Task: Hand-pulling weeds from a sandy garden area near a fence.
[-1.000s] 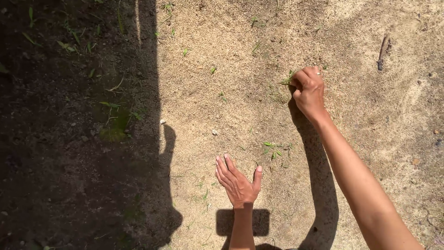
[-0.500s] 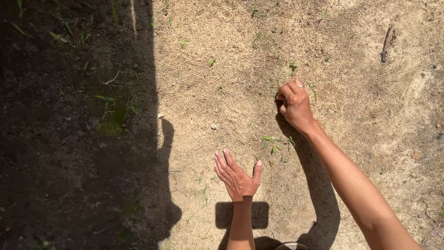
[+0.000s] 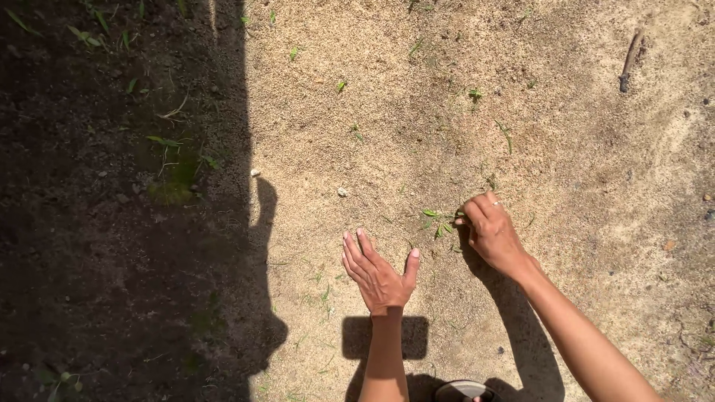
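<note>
- Head view, hands: the right hand [image 3: 493,234] is low on the sunlit sandy ground [image 3: 581,171], its fingers curled together with the tips at a small green weed [image 3: 439,221]; the fingertips meet the leaves at the weed's right edge, but whether they truly pinch a leaf I cannot tell; a ring shows on one finger.
- Head view, other hand: the left hand [image 3: 378,274] is open, fingers straight and pressed side by side, thumb spread out to the right; it sits palm down at the sand, just left of and below the weed, holding nothing; whether it rests on the sand I cannot tell.
- Head view, the weed: it grows in the sand between the two hands, closer to the right one, its few leaves lying flat and spread.
- Head view, surroundings: more tiny green sprouts [image 3: 474,94] are scattered farther up the sand; a dark twig [image 3: 630,61] lies near the upper right corner, well apart from the hands; a small pale pebble [image 3: 342,192] lies up and left of the weed.
- Head view, shade: a broad shadow [image 3: 112,223] covers the left side, with darker soil and thin grass blades in it; nothing stands between the right hand and the weed; the arms cast their own shadows on the sand.
</note>
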